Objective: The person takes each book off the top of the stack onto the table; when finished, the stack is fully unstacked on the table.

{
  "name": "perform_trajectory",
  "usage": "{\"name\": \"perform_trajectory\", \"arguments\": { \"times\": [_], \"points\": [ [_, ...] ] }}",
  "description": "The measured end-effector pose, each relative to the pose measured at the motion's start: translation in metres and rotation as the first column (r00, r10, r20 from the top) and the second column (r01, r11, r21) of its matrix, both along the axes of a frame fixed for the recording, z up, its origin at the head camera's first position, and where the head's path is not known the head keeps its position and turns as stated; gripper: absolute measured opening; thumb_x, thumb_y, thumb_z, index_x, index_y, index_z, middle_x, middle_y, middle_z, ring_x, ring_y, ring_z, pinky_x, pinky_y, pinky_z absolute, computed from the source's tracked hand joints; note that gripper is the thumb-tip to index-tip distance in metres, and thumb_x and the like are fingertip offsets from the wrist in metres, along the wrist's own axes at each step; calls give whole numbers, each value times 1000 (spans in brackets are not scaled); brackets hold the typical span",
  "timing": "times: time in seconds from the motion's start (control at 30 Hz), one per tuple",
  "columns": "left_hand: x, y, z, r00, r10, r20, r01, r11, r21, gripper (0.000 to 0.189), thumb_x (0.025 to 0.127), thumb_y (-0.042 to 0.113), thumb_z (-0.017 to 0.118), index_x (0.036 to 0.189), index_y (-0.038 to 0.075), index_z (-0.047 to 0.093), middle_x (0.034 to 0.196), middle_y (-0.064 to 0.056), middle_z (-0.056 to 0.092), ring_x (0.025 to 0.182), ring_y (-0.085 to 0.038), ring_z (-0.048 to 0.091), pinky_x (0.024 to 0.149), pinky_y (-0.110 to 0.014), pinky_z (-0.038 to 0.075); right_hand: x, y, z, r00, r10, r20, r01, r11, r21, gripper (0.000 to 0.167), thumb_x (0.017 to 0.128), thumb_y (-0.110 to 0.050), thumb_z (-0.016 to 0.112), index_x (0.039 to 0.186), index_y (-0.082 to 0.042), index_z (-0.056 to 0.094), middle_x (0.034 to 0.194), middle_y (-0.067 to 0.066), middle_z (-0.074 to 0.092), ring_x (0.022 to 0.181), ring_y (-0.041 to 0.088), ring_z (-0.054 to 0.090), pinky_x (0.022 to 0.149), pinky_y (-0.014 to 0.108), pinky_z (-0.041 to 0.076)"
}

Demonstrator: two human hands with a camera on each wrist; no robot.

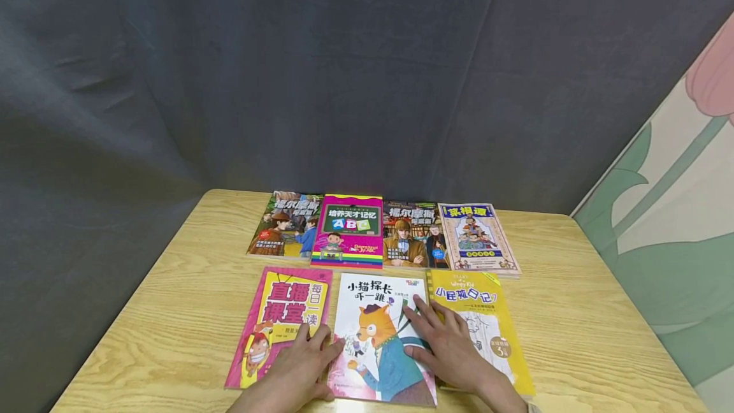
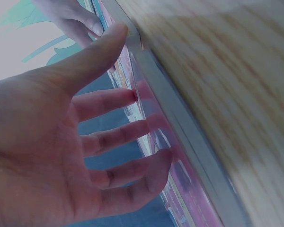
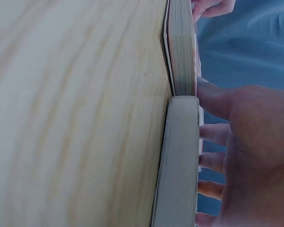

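Note:
In the head view, a white picture book [image 1: 367, 311] with an orange cat in a blue coat lies in the middle of the front row. To its left is a pink book [image 1: 275, 279]; to its right, a yellow book [image 1: 501, 317]. My left hand [image 1: 298, 362] rests its fingertips on the pink cover, thumb by the white book's left edge. My right hand [image 1: 450, 343] lies flat across the white book's right side and the yellow book, fingers spread. Both wrist views show loosely extended fingers [image 2: 116, 137] and fingertips [image 3: 206, 161] touching the covers, gripping nothing.
Behind them stands a row of several books lying flat, among them a magenta ABC book [image 1: 346, 253] and a white-framed comic book [image 1: 478, 234]. The wooden table [image 1: 590, 311] meets a dark grey curtain [image 1: 344, 81] at its back. A flower-patterned cloth [image 1: 682, 260] hangs at the right.

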State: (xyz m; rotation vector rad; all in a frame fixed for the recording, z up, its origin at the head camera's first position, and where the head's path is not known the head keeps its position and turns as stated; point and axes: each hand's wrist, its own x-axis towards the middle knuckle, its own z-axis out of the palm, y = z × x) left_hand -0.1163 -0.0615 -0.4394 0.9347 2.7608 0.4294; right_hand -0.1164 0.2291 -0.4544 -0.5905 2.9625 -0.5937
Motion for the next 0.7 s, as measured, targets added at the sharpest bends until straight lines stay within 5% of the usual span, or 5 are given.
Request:
{"name": "perform_trajectory", "arguments": {
  "times": [0.7],
  "points": [
    [1, 0, 2, 1000, 2, 9, -2, 1000, -10, 73, 66, 40, 83, 131, 15, 61, 115, -1, 47, 97, -23, 39, 50, -23, 39, -1, 0, -1, 1000, 1, -3, -1, 1000, -12, 61, 94, -45, 56, 146, -14, 43, 155, 14, 29, 135, 44, 29, 97, 71, 24]
  ]
}}
